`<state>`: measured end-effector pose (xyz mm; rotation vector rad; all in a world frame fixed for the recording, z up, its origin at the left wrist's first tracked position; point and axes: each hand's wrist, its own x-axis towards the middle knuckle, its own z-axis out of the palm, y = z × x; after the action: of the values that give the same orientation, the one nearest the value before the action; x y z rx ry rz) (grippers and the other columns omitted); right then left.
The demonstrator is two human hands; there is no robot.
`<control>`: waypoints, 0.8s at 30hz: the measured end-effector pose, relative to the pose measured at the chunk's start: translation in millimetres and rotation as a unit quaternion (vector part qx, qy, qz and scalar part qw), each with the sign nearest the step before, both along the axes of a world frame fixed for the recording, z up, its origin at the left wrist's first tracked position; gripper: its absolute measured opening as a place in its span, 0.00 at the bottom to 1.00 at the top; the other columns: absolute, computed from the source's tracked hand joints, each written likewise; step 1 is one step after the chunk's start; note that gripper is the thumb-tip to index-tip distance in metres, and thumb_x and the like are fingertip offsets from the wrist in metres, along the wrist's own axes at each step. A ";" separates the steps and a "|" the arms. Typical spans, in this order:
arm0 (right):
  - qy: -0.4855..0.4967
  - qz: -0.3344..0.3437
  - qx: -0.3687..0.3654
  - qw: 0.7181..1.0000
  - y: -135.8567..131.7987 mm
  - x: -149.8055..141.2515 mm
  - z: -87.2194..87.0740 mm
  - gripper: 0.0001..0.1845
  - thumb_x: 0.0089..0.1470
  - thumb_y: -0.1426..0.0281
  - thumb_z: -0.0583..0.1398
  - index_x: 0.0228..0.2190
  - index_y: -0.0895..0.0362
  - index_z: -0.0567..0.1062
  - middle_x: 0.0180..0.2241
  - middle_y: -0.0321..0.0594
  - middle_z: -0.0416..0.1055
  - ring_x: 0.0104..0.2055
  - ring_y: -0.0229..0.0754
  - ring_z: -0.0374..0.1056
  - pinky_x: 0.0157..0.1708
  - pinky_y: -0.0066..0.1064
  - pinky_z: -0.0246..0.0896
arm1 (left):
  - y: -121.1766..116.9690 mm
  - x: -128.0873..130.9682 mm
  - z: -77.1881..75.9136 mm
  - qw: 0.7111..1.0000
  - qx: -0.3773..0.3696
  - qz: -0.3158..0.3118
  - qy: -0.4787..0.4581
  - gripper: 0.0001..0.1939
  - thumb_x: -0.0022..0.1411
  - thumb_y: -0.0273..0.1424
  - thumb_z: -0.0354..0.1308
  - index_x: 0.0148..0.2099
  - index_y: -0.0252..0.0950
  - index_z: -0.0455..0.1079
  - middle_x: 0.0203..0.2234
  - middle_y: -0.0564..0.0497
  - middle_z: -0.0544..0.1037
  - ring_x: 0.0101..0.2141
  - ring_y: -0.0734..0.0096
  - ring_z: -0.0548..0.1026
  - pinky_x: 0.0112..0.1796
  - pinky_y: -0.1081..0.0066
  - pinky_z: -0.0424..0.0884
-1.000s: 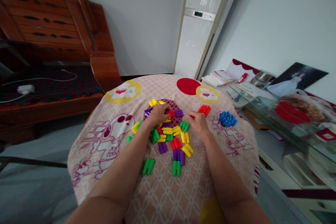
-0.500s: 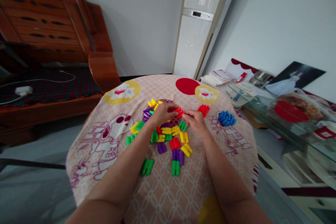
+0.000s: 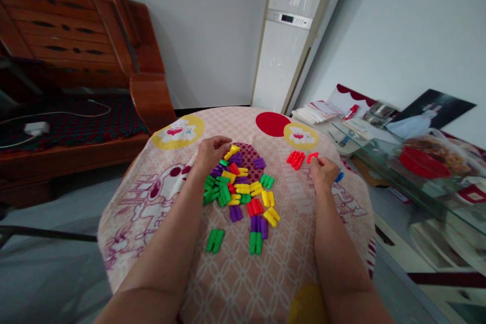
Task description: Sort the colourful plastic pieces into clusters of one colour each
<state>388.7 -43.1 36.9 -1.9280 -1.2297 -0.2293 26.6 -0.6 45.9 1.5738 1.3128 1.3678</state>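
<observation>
In the head view my right hand [image 3: 324, 172] pinches a red plastic building block [image 3: 312, 157] at the right of the table. Just left of it lies a group of red blocks [image 3: 296, 159], set close together. A blue block cluster [image 3: 339, 176] is mostly hidden behind my right hand. My left hand [image 3: 211, 154] hovers at the far left of a mixed pile, its fingers bent and slightly apart beside a yellow block [image 3: 232, 151]. Green blocks [image 3: 215, 190], purple blocks [image 3: 236, 213] and more yellow ones make up the pile.
A patterned cloth [image 3: 243, 283] covers the round table. On the right stands a glass-topped cabinet [image 3: 410, 182] with papers [image 3: 317, 111] and a red bowl [image 3: 423, 162]. A wooden bench [image 3: 148, 96] is at the left, and a tall white appliance [image 3: 283, 55] stands behind.
My right hand has moved right with a red block, to beside the red group. My left hand has let go of the red and shifted left to the pile's far edge.
</observation>
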 end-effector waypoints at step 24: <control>-0.044 0.047 0.000 0.998 1.4 -20.6 -8.0 0.15 0.51 0.69 0.51 0.19 0.57 0.73 0.19 0.42 0.69 0.25 0.40 0.57 0.28 0.31 0.48 | -3.7 -26.1 11.3 0.986 -0.061 -0.116 0.103 0.15 0.46 0.37 0.65 0.35 0.34 0.80 0.25 0.49 0.81 0.26 0.68 0.76 0.29 0.72 0.70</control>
<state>368.2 -41.8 28.9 -1.8726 -1.3735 -0.2670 0.4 -4.3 57.2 1.7578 1.2598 0.9847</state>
